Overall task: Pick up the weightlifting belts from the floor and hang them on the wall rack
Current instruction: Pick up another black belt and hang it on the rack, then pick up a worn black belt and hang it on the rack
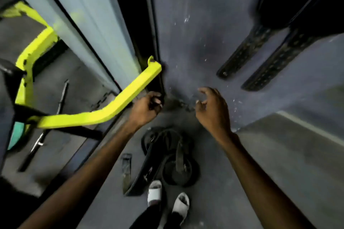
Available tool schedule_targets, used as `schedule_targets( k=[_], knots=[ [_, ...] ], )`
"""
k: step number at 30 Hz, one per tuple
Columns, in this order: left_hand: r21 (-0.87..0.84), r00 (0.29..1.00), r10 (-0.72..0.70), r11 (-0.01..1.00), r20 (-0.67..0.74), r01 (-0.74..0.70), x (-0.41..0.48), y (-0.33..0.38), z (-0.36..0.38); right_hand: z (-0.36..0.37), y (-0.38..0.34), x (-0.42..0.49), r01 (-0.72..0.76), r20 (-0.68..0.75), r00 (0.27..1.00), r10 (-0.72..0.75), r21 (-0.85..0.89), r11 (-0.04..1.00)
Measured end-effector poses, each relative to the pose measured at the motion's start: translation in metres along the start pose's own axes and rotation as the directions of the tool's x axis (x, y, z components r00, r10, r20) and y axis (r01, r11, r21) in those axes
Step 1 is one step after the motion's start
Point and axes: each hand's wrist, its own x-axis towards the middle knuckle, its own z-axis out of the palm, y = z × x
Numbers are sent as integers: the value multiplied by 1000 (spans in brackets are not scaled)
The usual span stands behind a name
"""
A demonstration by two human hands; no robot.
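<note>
Sandals, two white ones, sit at the bottom of your view on the grey floor. Just ahead of them lies a tangle of dark belts on the floor; the straps overlap and the picture is blurred, so you cannot count them for sure. A short loose strap lies just to the left of that heap, apart from it.

Both your bare forearms reach forward and up over the heap toward the grey wall. Your left hand is curled into a loose fist beside the end of a yellow bar, fingers closed around something small and dark against the wall corner; what it is cannot be told. Your right hand hangs level with it, well apart from the heap, palm turned inward, fingers bent and spread, thumb near the forefinger, holding nothing that shows. A faint dark thing runs between the two hands, too blurred to name.

Higher on the wall to the right, two belts hang side by side, their studded ends pointing down. On the left, a steel bar lies on the floor beyond the yellow bar.
</note>
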Motion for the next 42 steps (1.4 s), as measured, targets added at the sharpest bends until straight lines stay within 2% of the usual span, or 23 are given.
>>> schedule_targets(
  k=[2, 5, 8, 12, 17, 21, 24, 28, 33, 36, 39, 42],
  knots=[
    [-26, 992, -113, 993, 61, 114, -15, -64, 31, 55, 31, -33, -56, 73, 996, 53, 43, 998],
    [53, 960, -261, 965, 105, 256, -36, -158, 76, 134, 73, -82, -172, 199, 967, 159, 47, 984],
    [194, 914, -375, 919, 156, 344, -53, -261, 130, 221, 117, -132, -318, 278, 916, 290, 60, 946],
    [268, 832, -504, 856, 234, 443, -72, -395, 205, 340, 178, -199, -441, 377, 842, 386, 68, 895],
    [376, 769, -613, 765, 181, 522, -79, -532, 285, 463, 236, -270, -484, 480, 777, 407, 45, 874],
    [361, 761, -621, 764, 188, 534, -57, -589, 332, 514, 269, -299, -424, 565, 746, 351, -3, 906],
    [329, 774, -612, 773, 164, 542, -43, -601, 348, 523, 285, -302, -428, 572, 737, 359, -17, 904],
    [370, 782, -595, 779, 185, 506, -44, -578, 345, 506, 284, -290, -508, 518, 745, 421, 30, 861],
    [197, 854, -451, 891, 262, 410, -48, -502, 319, 470, 265, -267, -610, 441, 735, 515, 100, 786],
    [95, 887, -349, 937, 304, 336, -43, -442, 293, 444, 251, -259, -658, 301, 736, 606, 111, 745],
    [89, 907, -232, 973, 351, 214, -39, -377, 261, 405, 234, -251, -721, 205, 693, 691, 203, 663],
    [88, 900, -132, 991, 415, 104, -39, -313, 226, 355, 215, -239, -776, 228, 598, 768, 404, 485]
  ],
)
